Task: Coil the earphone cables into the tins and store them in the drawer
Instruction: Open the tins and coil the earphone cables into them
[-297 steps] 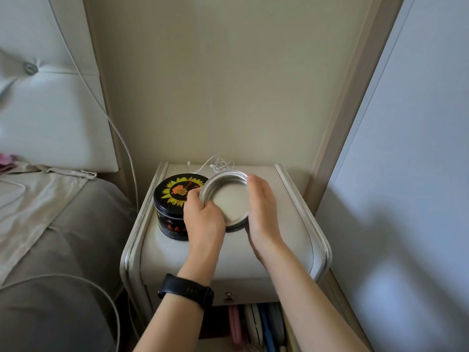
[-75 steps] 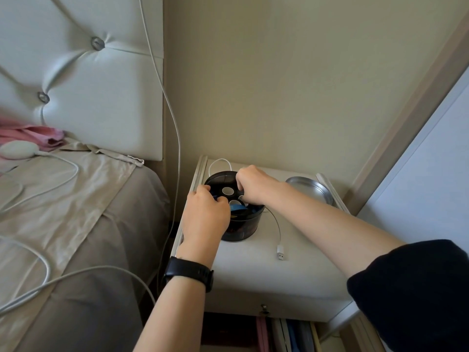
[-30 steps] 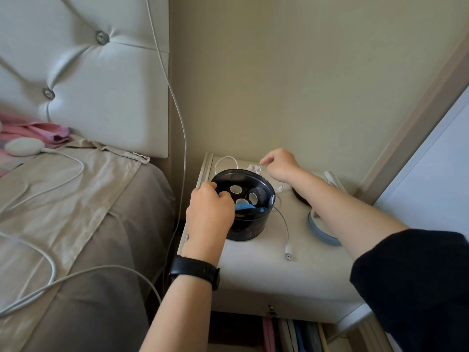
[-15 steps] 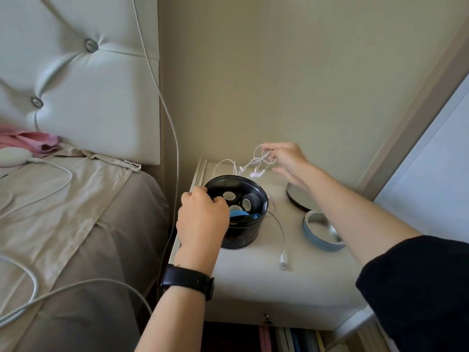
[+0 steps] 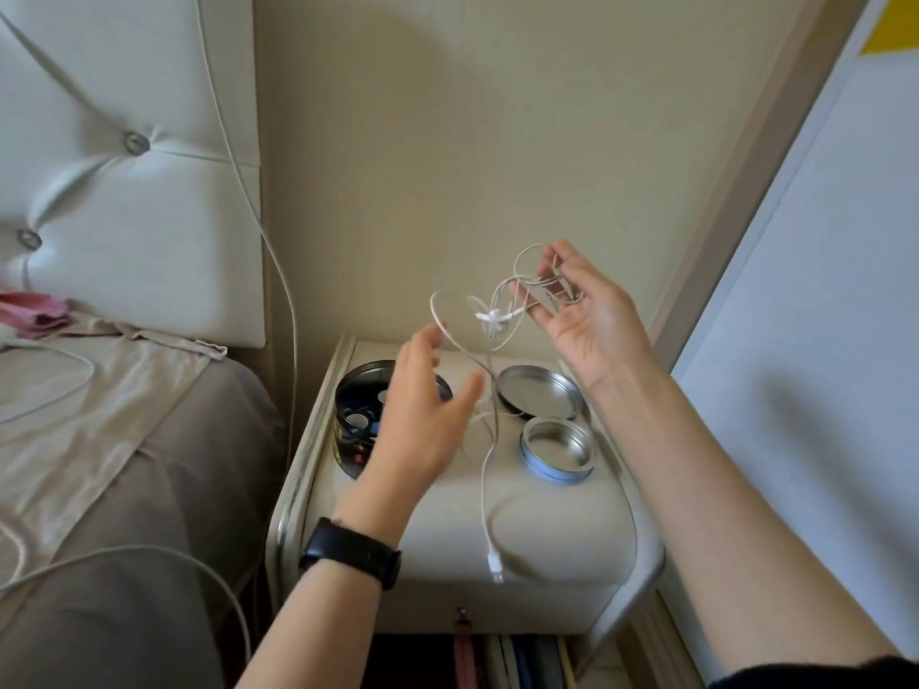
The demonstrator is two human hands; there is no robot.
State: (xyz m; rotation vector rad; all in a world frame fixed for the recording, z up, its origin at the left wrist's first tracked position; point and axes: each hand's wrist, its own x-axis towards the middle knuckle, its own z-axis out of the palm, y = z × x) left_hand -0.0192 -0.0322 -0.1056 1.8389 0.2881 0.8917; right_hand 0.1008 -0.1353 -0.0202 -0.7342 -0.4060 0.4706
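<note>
My right hand (image 5: 582, 315) holds a tangled white earphone cable (image 5: 490, 318) up above the nightstand, pinched in its fingertips. The cable hangs down and its plug (image 5: 495, 569) lies near the nightstand's front edge. My left hand (image 5: 422, 415) hovers open just below the tangle, fingers spread, one loop brushing its fingertips. Behind that hand stands an open black tin (image 5: 355, 420) with small round items inside. A small blue tin (image 5: 557, 450) lies open and empty at the right. A round metal lid (image 5: 539, 392) rests behind it.
The cream nightstand (image 5: 447, 529) has a drawer tab (image 5: 462, 614) at its front and books beneath. A bed (image 5: 99, 464) with white charging cables lies to the left, a padded headboard (image 5: 124, 191) behind it. A white panel (image 5: 820, 290) stands close on the right.
My right hand lifted the earphone tangle higher above the nightstand. My left hand let go of the black tin and rose, open, toward the cable.
</note>
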